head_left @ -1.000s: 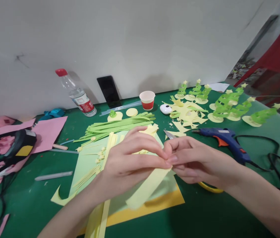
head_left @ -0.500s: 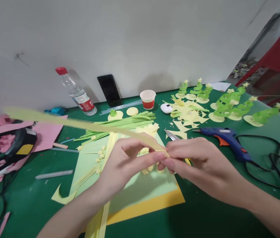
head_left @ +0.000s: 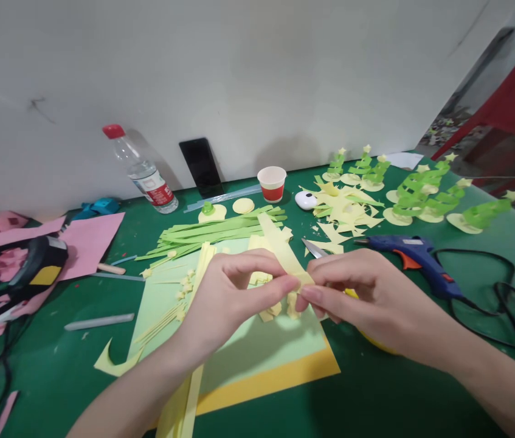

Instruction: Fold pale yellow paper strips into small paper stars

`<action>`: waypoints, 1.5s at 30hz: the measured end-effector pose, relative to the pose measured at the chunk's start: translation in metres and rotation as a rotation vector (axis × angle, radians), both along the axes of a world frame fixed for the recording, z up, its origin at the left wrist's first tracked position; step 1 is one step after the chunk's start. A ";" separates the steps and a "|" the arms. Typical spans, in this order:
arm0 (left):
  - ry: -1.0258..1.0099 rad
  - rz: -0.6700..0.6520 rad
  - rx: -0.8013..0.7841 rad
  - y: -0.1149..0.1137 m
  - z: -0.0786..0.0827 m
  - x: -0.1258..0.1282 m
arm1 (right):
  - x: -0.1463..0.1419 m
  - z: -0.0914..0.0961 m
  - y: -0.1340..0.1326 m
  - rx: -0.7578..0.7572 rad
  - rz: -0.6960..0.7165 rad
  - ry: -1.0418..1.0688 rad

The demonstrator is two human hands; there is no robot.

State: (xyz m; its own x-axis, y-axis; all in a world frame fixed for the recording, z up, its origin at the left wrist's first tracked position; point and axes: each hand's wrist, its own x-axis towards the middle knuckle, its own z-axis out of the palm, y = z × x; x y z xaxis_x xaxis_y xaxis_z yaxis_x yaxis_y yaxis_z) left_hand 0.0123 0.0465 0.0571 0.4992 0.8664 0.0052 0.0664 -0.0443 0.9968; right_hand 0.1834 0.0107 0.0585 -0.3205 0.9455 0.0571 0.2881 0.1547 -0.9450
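Between both hands is a pale yellow paper strip (head_left: pixel 279 243), its loose end pointing away toward the green strips. My left hand (head_left: pixel 239 292) pinches it with thumb and forefinger. My right hand (head_left: pixel 362 292) pinches the folded near end, fingertips almost touching the left ones. Below lies a light green sheet (head_left: pixel 234 359) over a yellow-orange sheet (head_left: pixel 270 383), with small folded yellow pieces (head_left: pixel 269 313) partly hidden by my hands. Scissors (head_left: pixel 314 248) lie partly under my right hand. Long pale yellow strips (head_left: pixel 193 389) run beside my left forearm.
A blue glue gun (head_left: pixel 403 246) with a black cord lies at right. Behind it stand several green spiral paper trees (head_left: pixel 410 198). Yellow scraps (head_left: pixel 348 210), a paper cup (head_left: pixel 272 184), a phone (head_left: pixel 201 167) and a water bottle (head_left: pixel 148 179) line the back; pink paper (head_left: pixel 90 240) is left.
The strip's long free end has swung from the far left to pointing away from me, above the sheet. Both hands stay close together, still pinching it.
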 end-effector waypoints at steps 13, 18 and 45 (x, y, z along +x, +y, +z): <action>0.006 0.004 0.013 0.001 -0.004 -0.002 | 0.001 0.003 0.001 0.187 0.024 -0.221; -0.032 0.022 -0.019 0.000 -0.003 -0.001 | 0.001 0.005 0.000 0.153 0.047 -0.159; -0.077 0.127 0.724 0.000 -0.010 0.000 | 0.002 -0.006 0.006 -0.749 0.175 0.700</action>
State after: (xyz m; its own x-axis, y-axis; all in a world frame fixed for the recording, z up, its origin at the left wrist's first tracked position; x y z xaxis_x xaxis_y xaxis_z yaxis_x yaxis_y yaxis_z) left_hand 0.0119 0.0461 0.0470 0.3701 0.6839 0.6287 0.0463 -0.6895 0.7228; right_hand 0.1854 0.0164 0.0528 -0.5781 0.7592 -0.2992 -0.3322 -0.5538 -0.7635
